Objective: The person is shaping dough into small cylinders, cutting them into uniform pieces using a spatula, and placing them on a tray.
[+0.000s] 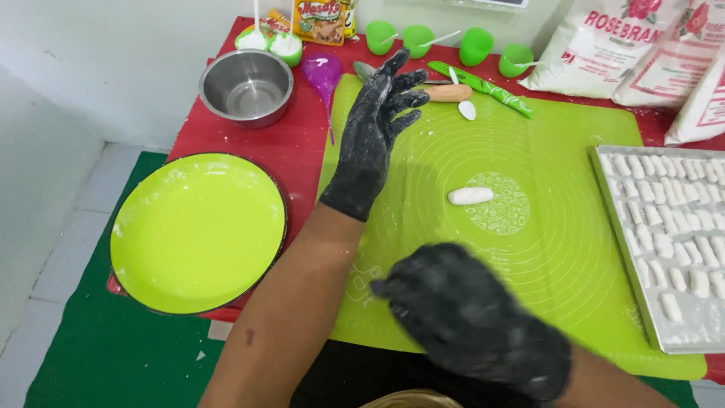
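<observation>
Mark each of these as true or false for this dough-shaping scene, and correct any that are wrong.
1. A single white dough piece lies on the green mat. True.
2. The left hand grips the dough piece. False: it is raised with open fingers, apart from the dough.
3. The steel bowl looks full of flour. False: it looks empty.
4. The tray on the right holds rows of shaped white pieces. True.
5. The right hand is bare. False: both hands wear black gloves dusted white.
6. The green plate sits left of the mat. True.
</observation>
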